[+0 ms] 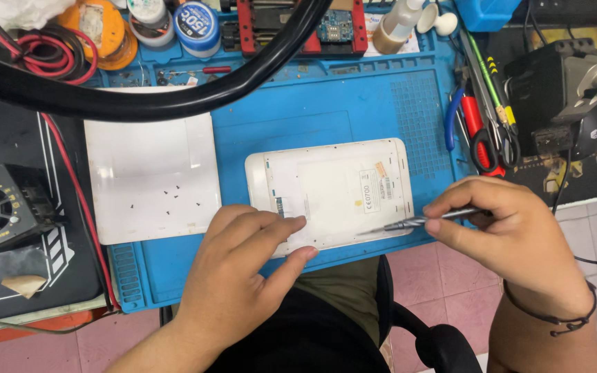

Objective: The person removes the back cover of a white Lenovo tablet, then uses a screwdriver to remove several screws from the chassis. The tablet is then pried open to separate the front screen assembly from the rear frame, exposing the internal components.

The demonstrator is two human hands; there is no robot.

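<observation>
Steadying the white tablet (336, 193), which lies face down at the near edge of the blue repair mat (298, 110), left hand (240, 273) presses flat on the tablet's near-left corner, fingers together, holding nothing. Right hand (513, 231) pinches a slim metal screwdriver (416, 222), tip at the tablet's near-right edge. Left of the tablet, a detached white back cover (150, 176) carries several tiny black screws (174, 197). Judging by that, the cover and some screws are off; the inner white panel still looks seated, so removal seems midway
</observation>
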